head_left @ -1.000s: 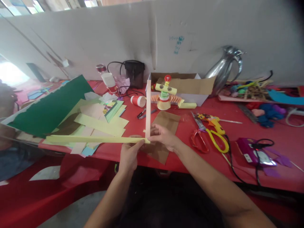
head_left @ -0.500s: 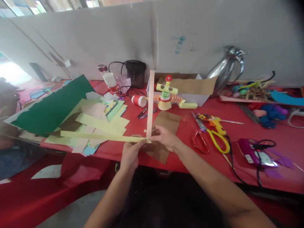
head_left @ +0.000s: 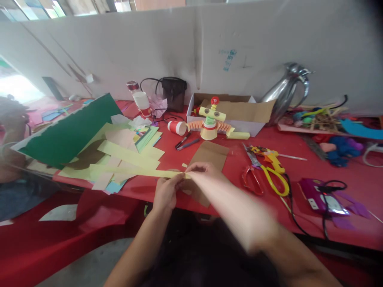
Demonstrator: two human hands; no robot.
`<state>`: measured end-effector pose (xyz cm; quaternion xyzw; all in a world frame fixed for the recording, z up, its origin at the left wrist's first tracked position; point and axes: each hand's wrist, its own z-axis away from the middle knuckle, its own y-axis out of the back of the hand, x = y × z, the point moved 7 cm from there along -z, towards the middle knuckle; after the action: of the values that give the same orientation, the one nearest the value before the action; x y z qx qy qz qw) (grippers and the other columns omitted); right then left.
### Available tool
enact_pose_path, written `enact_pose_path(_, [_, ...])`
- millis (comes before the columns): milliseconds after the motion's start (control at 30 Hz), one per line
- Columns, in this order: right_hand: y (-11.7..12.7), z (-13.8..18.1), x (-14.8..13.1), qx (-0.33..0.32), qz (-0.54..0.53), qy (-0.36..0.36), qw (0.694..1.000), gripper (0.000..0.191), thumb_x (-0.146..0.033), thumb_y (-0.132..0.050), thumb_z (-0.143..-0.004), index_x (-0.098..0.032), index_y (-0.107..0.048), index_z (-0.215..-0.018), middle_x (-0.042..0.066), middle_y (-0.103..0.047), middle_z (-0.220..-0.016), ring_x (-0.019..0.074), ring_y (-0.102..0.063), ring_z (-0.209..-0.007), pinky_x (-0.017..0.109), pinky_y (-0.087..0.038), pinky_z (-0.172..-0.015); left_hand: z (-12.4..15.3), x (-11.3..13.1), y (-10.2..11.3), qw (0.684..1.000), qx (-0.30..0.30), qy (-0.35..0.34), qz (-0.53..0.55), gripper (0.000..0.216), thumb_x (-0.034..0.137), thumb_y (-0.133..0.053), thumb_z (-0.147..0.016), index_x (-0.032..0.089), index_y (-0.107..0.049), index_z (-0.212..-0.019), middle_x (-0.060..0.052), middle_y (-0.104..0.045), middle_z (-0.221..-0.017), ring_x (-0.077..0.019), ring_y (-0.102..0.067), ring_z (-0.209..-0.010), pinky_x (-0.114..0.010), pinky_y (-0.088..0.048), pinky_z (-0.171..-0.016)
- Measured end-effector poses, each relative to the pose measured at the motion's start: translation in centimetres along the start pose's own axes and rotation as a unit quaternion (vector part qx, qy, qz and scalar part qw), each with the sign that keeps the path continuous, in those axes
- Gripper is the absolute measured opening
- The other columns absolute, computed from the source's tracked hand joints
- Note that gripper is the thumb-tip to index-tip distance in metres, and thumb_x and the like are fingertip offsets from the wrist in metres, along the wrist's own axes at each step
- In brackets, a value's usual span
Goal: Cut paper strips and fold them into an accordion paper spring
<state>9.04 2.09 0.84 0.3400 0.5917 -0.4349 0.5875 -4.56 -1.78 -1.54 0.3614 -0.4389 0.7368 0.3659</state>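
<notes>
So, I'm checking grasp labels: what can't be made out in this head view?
Head view only:
Right hand: motion blur smears it, so its grip is unreadable.
Yellow strip: near end hidden by the left hand.
Blue scribble on the wall: too small to read.
Person at left edge: cut off by the frame, blurred.
</notes>
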Motion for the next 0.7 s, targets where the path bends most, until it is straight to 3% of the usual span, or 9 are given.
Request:
enact_pose_path(233, [0.3,0.4,-0.6,0.001,0.103,0.083,0.991,0.018,-0.022,-0.06,-0.078,-0.021,-0.075,-0.089,0.004,-0.074,-0.087,0.0197,-0.067,-0.085,0.035,-0.049,-0.081,0.3,0.4,-1.0,0.999,-0.034,-0.003,0.027,0.021,0.02,-0.082,-0.057,0.011,-0.065,-0.067,-0.006,-0.069,-0.067,-0.0161,-0.066,-0.061,-0.024,-0.051,-0.058])
enact_pose_path(367, [0.7,0.6,-1.2,0.025,0.148,0.136,0.979,0.022,-0.017,-0.056,-0.079,-0.022,-0.075,-0.09,0.004,-0.073,-0.091,0.019,-0.067,-0.086,0.033,-0.05,-0.08,-0.4,0.4,-1.1,0.999,-0.036,-0.002,0.032,0.021,0.021,-0.081,-0.059,0.01,-0.067,-0.07,-0.006,-0.069,-0.068,-0.0157,-0.067,-0.063,-0.022,-0.051,-0.058])
enact_pose_path(467, [1.2,0.7,-1.7,0.049,0.173,0.169,0.969,0.024,-0.017,-0.056,-0.08,-0.024,-0.076,-0.092,0.004,-0.071,-0.093,0.0186,-0.066,-0.088,0.032,-0.05,-0.079,-1.2,0.4,-2.0,0.997,-0.07,0.0,0.03,0.023,0.019,-0.083,-0.058,0.01,-0.068,-0.073,-0.007,-0.071,-0.071,-0.0165,-0.068,-0.066,-0.023,-0.053,-0.062])
enact_pose_path(600, [2.0,0.4,-1.4,0.074,0.178,0.168,0.967,0.025,-0.018,-0.057,-0.078,-0.025,-0.076,-0.093,0.004,-0.068,-0.095,0.0189,-0.064,-0.089,0.033,-0.049,-0.082,-2.6,0.2,-3.1,0.994,-0.101,0.02,0.02,0.027,0.013,-0.085,-0.051,0.01,-0.068,-0.072,-0.007,-0.071,-0.07,-0.0185,-0.069,-0.068,-0.026,-0.055,-0.066])
enact_pose_path(700, [2.7,-0.1,-0.3,0.078,0.085,0.118,0.986,0.028,-0.016,-0.058,-0.073,-0.025,-0.075,-0.094,0.003,-0.071,-0.094,0.0188,-0.064,-0.09,0.035,-0.048,-0.087,-3.7,-0.1,-3.3,0.994,-0.102,0.037,0.004,0.027,0.014,-0.085,-0.051,0.008,-0.068,-0.072,-0.009,-0.071,-0.069,-0.0205,-0.07,-0.068,-0.03,-0.057,-0.069])
